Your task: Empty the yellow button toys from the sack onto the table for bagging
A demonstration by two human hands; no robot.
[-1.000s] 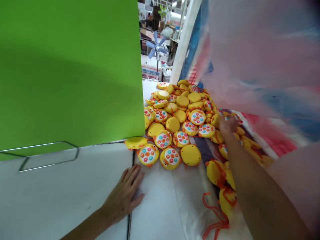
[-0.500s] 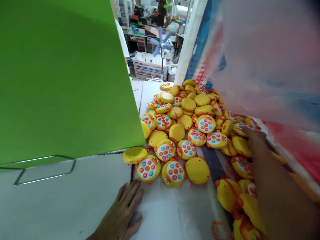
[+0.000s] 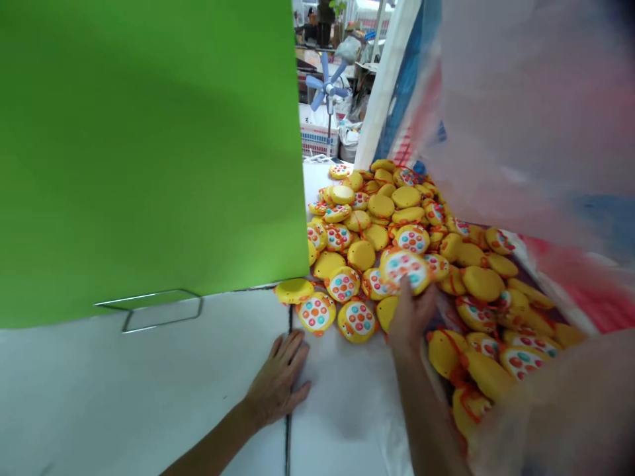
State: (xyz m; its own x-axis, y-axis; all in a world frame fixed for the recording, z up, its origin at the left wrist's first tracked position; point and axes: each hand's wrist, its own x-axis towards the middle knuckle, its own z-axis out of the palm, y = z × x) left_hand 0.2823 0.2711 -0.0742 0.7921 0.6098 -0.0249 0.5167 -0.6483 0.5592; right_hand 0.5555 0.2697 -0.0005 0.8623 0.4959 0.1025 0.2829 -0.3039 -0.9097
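Note:
My right hand point(image 3: 413, 318) grips a yellow duck toy point(image 3: 404, 266), blurred by motion, its white face with coloured dots turned towards me. It is held above a heap of similar duck toys, some showing plain yellow backs such as this one point(image 3: 483, 283). Flat on the white table point(image 3: 223, 383), my left hand point(image 3: 278, 382) rests with its fingers stretched out and nothing in it. Just beyond its fingertips lie a dotted duck toy point(image 3: 316, 313) and another dotted duck toy point(image 3: 357, 320).
A large green panel point(image 3: 153, 145) stands on the left, with a bent wire frame point(image 3: 163, 311) at its foot. Striped plastic sheeting point(image 3: 526, 125) hangs on the right. Behind the table are a blue fan point(image 3: 328, 88) and a plastic crate point(image 3: 317, 141).
My right hand has come left from the right side of the heap, now with a duck toy in it. The view has shifted, and my left hand still lies flat.

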